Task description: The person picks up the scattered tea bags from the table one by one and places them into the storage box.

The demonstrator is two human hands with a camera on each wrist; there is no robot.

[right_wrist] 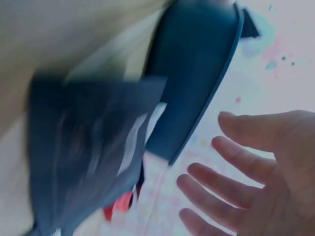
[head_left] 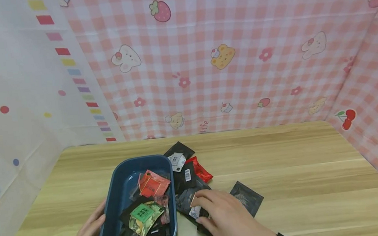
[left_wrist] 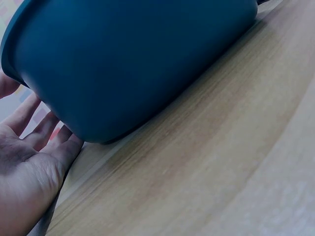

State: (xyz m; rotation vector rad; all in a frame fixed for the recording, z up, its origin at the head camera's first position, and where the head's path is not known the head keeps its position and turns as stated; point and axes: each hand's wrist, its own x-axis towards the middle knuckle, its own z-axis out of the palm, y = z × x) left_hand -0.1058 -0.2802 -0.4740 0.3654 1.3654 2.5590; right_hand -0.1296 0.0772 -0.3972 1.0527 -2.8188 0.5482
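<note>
A blue plastic bin (head_left: 124, 178) holds a heap of small flat packets, among them a red-orange packet (head_left: 152, 184) and a black one with a green label (head_left: 143, 213). My left hand (head_left: 88, 234) rests against the bin's left outer side, its fingers (left_wrist: 47, 128) fairly straight along the wall. Over the loose dark packets (head_left: 185, 201) right of the bin hovers my right hand (head_left: 232, 215). From the right wrist, that hand's spread fingers appear with nothing in them, apart from a blurred black packet (right_wrist: 93, 147).
Behind the dark packets lie a shiny red packet (head_left: 200, 169) and a black packet (head_left: 180, 149) by the bin's far right corner. Another black packet (head_left: 247, 197) lies alone farther right. Patterned cloth (head_left: 200, 93) surrounds the wooden table (head_left: 303, 183).
</note>
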